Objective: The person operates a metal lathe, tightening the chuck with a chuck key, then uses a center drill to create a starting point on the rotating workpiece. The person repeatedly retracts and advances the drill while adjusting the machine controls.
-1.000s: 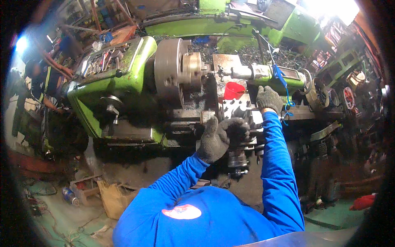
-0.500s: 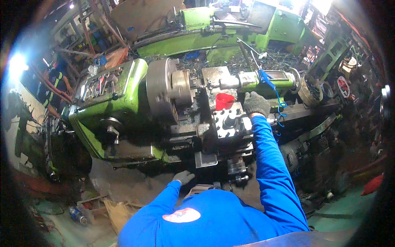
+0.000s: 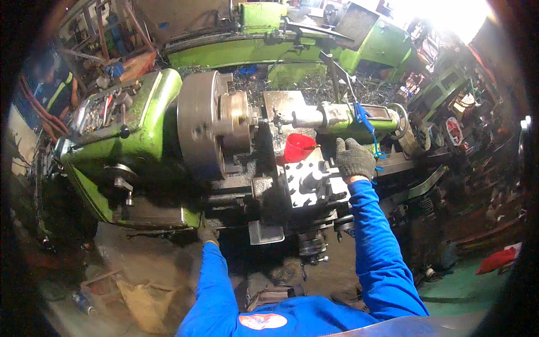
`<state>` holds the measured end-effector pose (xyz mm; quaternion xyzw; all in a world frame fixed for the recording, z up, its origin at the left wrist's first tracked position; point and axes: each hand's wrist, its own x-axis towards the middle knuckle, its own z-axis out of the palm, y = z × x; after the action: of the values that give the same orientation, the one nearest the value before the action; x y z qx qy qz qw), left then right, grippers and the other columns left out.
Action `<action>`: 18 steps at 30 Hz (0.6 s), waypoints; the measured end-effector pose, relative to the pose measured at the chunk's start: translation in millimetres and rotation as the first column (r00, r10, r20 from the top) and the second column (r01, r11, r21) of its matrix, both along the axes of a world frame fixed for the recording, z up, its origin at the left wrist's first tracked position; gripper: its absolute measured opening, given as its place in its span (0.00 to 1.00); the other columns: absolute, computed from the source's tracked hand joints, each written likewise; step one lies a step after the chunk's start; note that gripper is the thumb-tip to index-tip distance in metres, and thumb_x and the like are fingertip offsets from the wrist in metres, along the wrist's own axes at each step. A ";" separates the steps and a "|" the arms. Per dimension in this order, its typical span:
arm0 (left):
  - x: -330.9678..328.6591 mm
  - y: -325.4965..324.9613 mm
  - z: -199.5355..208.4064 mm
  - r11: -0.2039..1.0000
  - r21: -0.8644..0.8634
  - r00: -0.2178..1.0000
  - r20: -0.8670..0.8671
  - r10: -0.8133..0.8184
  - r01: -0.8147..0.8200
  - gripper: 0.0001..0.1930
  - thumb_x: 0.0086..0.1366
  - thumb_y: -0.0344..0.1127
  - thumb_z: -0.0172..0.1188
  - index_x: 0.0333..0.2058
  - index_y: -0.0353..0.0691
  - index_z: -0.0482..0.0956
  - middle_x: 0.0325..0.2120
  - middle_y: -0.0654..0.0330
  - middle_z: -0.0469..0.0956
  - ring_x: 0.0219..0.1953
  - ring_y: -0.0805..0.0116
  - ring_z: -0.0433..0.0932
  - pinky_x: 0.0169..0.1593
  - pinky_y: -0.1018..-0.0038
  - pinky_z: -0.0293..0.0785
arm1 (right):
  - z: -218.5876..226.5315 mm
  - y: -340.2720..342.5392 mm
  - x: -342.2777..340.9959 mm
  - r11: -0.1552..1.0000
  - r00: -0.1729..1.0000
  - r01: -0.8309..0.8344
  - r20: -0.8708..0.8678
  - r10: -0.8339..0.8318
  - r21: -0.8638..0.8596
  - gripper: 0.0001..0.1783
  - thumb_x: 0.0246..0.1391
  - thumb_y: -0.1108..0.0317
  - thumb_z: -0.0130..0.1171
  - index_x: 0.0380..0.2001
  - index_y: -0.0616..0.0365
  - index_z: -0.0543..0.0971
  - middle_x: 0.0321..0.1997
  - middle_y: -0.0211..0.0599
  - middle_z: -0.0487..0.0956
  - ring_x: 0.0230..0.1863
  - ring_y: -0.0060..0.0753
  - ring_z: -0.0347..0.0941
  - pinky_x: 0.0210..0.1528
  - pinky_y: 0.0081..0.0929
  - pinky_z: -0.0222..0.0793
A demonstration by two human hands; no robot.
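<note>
I am at a green metal lathe. My left hand (image 3: 208, 234), in a grey glove, is closed around a small upright lever (image 3: 202, 219) below the headstock's lower right corner. My right hand (image 3: 355, 159), gloved too, is just right of the square tool post (image 3: 309, 181), its fingers stretched forward and apart; what lies under the palm is hidden. A red cup-like container (image 3: 299, 147) sits behind the tool post. The large chuck (image 3: 197, 124) carries a round metal workpiece (image 3: 234, 121), which faces the tailstock (image 3: 351, 119) across a short gap.
Tools lie on top of the headstock (image 3: 120, 121). A blue air gun (image 3: 363, 115) with a coiled hose hangs by the tailstock, left of a handwheel (image 3: 400, 121). Metal shavings (image 3: 255, 92) cover the area behind. Another person (image 3: 56, 90) is at far left.
My left hand has moved left and forward from beside my body to the lever. My right hand stays by the tool post. The view has shifted, bringing the lathe slightly left.
</note>
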<state>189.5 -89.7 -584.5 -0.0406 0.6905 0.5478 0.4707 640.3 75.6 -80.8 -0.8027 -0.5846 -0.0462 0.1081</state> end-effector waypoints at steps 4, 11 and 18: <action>47.9 -17.6 -13.2 0.781 -0.606 0.673 -0.517 -0.529 0.150 0.32 0.73 0.42 0.55 0.72 0.43 0.59 0.59 0.45 0.70 0.56 0.53 0.73 0.47 0.60 0.75 | -8.3 1.0 3.2 0.999 0.999 0.004 0.034 -0.006 0.047 0.26 0.68 0.40 0.48 0.36 0.49 0.82 0.36 0.52 0.85 0.41 0.64 0.82 0.45 0.59 0.75; 91.3 -96.8 -26.5 0.100 -0.969 -0.040 -0.112 -0.993 0.224 0.48 0.71 0.52 0.58 0.77 0.36 0.42 0.76 0.41 0.51 0.73 0.47 0.62 0.67 0.55 0.70 | -20.8 3.7 3.0 0.984 0.998 -0.005 0.064 -0.006 0.181 0.25 0.65 0.38 0.53 0.31 0.49 0.81 0.32 0.52 0.83 0.38 0.63 0.81 0.40 0.58 0.74; 95.1 -83.7 12.7 0.166 -0.962 -0.001 -0.171 -0.985 0.219 0.45 0.72 0.57 0.52 0.75 0.31 0.49 0.76 0.41 0.50 0.75 0.45 0.57 0.72 0.57 0.62 | -22.6 3.0 1.4 0.977 0.999 -0.020 0.050 0.009 0.214 0.26 0.66 0.38 0.53 0.30 0.48 0.80 0.32 0.51 0.83 0.37 0.62 0.81 0.39 0.57 0.74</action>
<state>284.6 -173.4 -571.8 0.4123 0.8713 -0.1708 0.2043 641.6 78.6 -103.4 -0.7807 -0.5846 -0.1278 0.1799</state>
